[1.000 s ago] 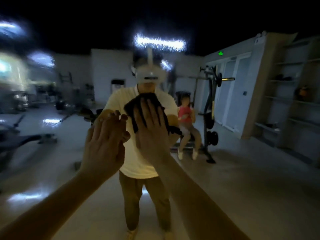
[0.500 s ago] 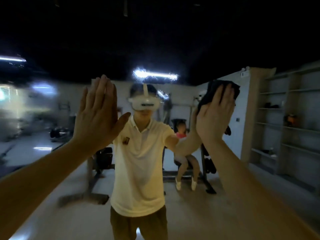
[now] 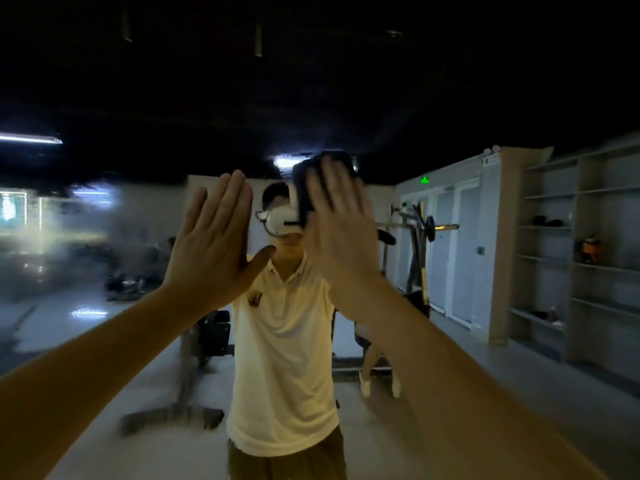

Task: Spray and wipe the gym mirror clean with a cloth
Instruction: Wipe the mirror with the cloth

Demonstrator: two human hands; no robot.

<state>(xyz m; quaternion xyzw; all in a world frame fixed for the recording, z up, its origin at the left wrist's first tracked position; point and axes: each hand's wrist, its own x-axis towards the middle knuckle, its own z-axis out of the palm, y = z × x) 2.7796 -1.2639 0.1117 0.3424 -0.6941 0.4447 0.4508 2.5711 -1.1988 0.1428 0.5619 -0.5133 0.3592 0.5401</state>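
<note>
The right hand [image 3: 341, 237], fingers straight, presses the dark cloth [image 3: 301, 188] flat on the gym mirror [image 3: 104, 244]. Half a second ago the cloth was further right; now it is back at the middle, just beside the left hand [image 3: 211, 247], which leans open on the glass. I judge the wiping continues; the hazy left part still waits

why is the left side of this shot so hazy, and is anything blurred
Head view: dim overall, ceiling nearly black; the mirror's left part looks milky and smeared, bright patches flaring there; the right hand and dark cloth are motion-blurred, the left hand is sharper; the shelves at the right look fairly clear.
</note>
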